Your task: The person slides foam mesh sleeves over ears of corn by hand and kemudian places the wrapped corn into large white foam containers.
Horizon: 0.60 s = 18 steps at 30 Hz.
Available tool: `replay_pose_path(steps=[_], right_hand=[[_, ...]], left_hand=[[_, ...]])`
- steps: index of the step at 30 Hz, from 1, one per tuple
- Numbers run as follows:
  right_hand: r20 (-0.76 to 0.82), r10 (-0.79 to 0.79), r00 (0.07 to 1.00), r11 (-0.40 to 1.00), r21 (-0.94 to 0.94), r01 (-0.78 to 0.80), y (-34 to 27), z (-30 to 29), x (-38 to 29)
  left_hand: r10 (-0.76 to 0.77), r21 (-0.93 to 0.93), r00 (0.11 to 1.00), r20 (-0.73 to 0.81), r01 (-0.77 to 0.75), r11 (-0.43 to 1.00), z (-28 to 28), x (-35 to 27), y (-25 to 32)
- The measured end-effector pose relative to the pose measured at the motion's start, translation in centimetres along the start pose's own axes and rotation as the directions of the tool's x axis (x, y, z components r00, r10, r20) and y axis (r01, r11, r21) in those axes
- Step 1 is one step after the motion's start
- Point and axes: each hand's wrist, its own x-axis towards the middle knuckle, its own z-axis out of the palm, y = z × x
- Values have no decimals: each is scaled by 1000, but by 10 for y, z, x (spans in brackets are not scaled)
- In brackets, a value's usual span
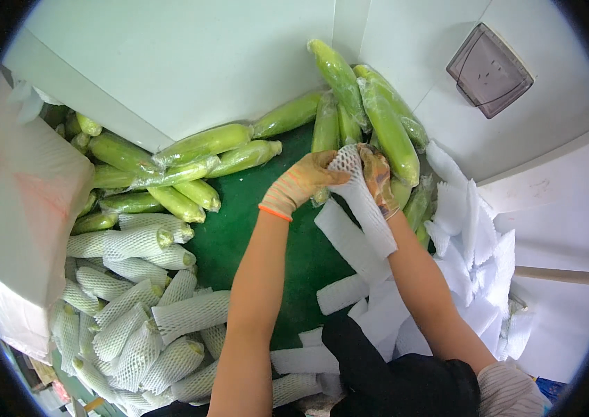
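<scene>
Both hands wear thin work gloves and hold a white foam net sleeve (364,208) between them, over a green tabletop (247,224). My left hand (305,180) pinches the sleeve's upper end from the left, thumb against the mesh. On the other side, my right hand (379,177) has its fingers at the same stretched end. The sleeve's lower part hangs flat across my right forearm. Just beyond the hands lie long green squashes (391,133) in clear film. Loose flat foam sleeves (351,242) lie under and beside my right forearm.
Film-wrapped squashes (205,143) line the back wall. Squashes in foam net sleeves (127,333) are heaped at the left. More foam sleeves (469,250) pile up at the right. A covered wall socket (491,70) is at upper right, a white covered block (23,208) at far left.
</scene>
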Motion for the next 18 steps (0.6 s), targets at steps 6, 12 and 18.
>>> replay_pose_path(steps=[6, 12, 18], right_hand=[[610, 424, 669, -201, 784, -587, -27, 9, -9], [621, 676, 397, -312, 728, -610, -58, 31, -50], [336, 221, 916, 799, 475, -367, -143, -87, -51]], left_hand=[[207, 361, 747, -632, 47, 931, -16, 27, -38], [-17, 489, 665, -746, 565, 665, -5, 13, -54], [88, 45, 791, -606, -76, 996, 63, -109, -48]])
